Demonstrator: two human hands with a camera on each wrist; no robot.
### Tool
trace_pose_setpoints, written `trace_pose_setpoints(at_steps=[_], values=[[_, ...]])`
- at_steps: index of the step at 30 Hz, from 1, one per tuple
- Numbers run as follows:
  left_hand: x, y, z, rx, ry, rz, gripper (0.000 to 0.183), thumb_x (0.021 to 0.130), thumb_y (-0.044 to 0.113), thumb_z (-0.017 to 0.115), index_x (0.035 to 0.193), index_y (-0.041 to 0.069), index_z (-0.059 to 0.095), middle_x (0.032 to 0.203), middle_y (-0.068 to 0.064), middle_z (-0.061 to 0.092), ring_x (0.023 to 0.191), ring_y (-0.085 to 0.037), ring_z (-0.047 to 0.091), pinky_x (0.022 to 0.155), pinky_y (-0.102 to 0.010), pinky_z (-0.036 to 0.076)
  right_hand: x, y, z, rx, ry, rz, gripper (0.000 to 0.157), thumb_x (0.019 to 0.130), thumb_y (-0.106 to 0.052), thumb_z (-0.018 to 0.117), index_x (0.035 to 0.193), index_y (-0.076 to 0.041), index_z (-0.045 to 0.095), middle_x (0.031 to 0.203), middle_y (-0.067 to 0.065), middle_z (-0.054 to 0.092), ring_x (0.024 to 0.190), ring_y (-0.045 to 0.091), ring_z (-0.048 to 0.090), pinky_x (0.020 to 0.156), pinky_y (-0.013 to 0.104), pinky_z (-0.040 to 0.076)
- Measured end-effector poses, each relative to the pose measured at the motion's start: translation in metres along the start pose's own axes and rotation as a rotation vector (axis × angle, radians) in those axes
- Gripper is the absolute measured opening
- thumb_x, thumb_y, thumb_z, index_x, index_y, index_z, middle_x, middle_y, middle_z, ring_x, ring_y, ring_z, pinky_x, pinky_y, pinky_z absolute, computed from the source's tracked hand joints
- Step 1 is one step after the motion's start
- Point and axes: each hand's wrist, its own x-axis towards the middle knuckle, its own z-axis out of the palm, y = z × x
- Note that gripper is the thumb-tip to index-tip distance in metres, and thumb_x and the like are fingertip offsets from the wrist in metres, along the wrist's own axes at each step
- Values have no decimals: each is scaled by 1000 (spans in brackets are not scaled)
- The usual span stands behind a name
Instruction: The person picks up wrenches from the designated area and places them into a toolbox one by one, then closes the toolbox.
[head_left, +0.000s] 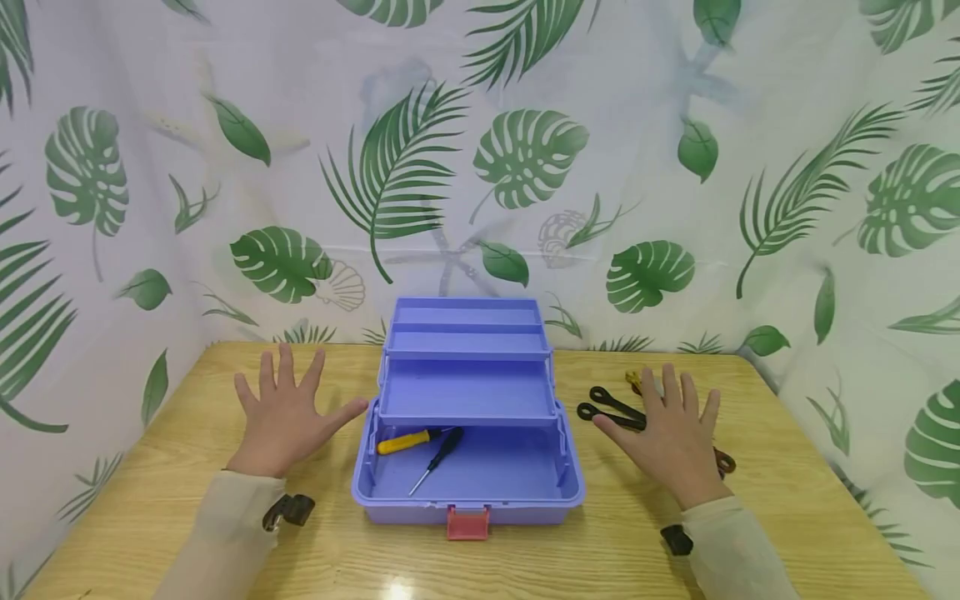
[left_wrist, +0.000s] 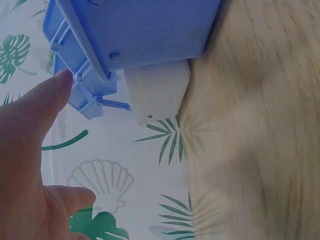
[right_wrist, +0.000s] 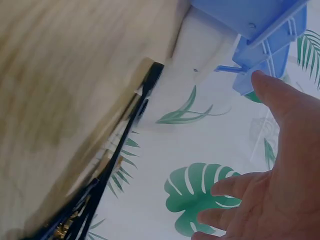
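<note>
A blue-purple toolbox stands unfolded mid-table, its stepped trays raised toward the back. Inside its bottom lie a yellow-handled tool and a screwdriver with a black handle. My left hand, fingers spread, hovers left of the box and holds nothing; its thumb points at the box's side. On the other side, my right hand is spread over several dark wrenches and hides part of them. A brass-coloured tool end shows behind its fingers.
The wooden table ends at a leaf-patterned white cloth that hangs behind it and at both sides. A red latch sticks out from the toolbox front. A white piece shows behind the box in the left wrist view.
</note>
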Motion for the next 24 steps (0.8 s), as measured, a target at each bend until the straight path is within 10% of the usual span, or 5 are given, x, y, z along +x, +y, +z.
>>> trace_pose_setpoints(at_steps=[6, 16, 24], values=[[2, 3, -2, -106, -49, 1, 109, 91, 81, 49, 165, 6, 20, 167, -35, -2, 152, -58, -3, 114, -80, -4, -1, -5, -7, 14, -1, -17, 109, 91, -77, 56, 159, 4, 30, 162, 37, 20, 146, 58, 20, 115, 78, 4], [6, 9, 1, -540, -120, 7, 85, 99, 65, 55, 156, 5, 40, 146, -26, 54, 133, -44, 54, 103, -56, 51, -2, 2, -22, 25, -77, -24, 67, 99, -41, 66, 144, 7, 53, 141, 38, 52, 126, 58, 50, 99, 71, 45], [7, 19, 6, -842, -276, -62, 78, 101, 54, 62, 156, 4, 39, 147, -26, 50, 130, -42, 56, 91, -45, 60, -2, 24, -31, 47, -170, -9, 45, 97, -25, 72, 128, 7, 64, 117, 28, 68, 98, 44, 66, 76, 57, 55]])
